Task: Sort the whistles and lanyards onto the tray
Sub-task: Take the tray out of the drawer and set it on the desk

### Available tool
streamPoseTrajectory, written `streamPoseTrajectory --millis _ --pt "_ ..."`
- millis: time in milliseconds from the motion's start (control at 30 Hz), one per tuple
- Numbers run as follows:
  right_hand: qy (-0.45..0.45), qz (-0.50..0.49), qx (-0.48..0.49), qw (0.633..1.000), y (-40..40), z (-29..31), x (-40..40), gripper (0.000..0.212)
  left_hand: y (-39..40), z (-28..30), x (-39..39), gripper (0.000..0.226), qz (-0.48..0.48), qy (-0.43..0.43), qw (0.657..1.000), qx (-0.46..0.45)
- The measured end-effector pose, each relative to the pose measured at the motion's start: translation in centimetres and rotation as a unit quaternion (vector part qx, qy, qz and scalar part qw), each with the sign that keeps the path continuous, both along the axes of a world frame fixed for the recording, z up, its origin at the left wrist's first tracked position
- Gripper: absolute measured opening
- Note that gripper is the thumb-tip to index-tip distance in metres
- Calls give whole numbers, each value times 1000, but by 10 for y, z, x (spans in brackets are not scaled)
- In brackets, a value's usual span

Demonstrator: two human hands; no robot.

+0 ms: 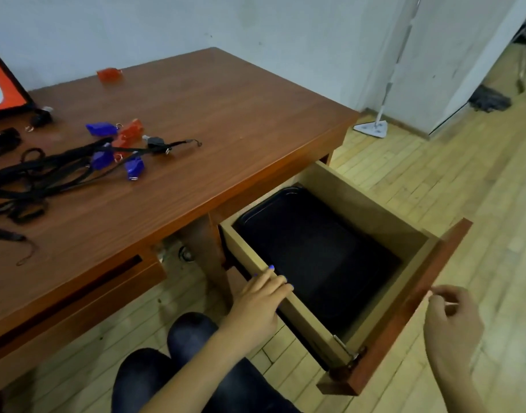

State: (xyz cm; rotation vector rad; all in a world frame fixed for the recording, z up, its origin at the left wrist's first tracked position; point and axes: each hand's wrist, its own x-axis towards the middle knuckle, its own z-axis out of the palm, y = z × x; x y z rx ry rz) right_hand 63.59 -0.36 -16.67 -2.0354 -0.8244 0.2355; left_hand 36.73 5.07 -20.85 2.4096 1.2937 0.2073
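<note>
Drawer (384,234) pulled out from under the right end of the wooden worktop (226,120), with a black tray (315,245) lying flat inside on the bottom. Left hand (257,299) resting on the drawer's near side wall, fingers straight and laid over the top edge, gripping nothing. Right hand (452,317) just beside the red-brown drawer front (404,311), fingers loosely curled and holding nothing; contact with the front impossible to tell. On the worktop, well apart from the tray: a tangle of black lanyards (38,177) at the left, 3 blue whistles (102,129) in and around the tangle, red whistles (130,133) just beside the farthest blue one, a black whistle (156,142) clipped on a lanyard end, and 1 more red whistle (108,75) alone near the wall. Red and black panel (2,87) at the far left edge. Knees in dark trousers (190,332) below the worktop edge. Mop (372,126) leaning on the wall above a wooden floor (479,189).
</note>
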Motion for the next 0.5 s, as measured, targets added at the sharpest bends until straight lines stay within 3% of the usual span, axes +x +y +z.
streamPoseTrajectory --millis 100,167,233,300,400,500 --pt "-52 87 57 993 22 35 -11 14 -6 5 5 56 -3 -4 1000 -22" --pt "-102 210 -8 972 46 39 -20 19 -11 7 8 58 -9 -4 999 -31" --pt "-134 333 -137 923 74 33 -33 26 -14 8 10 60 -7 3 999 -34" --pt "-164 422 -305 838 99 16 -49 35 -14 9 10 61 -1 3 999 -40" --pt "-191 496 -518 670 118 -16 -78 36 -14 12 9 59 2 -6 999 -49" --pt "-232 516 -595 570 118 -44 -95 38 -15 14 10 57 9 -15 998 -56"
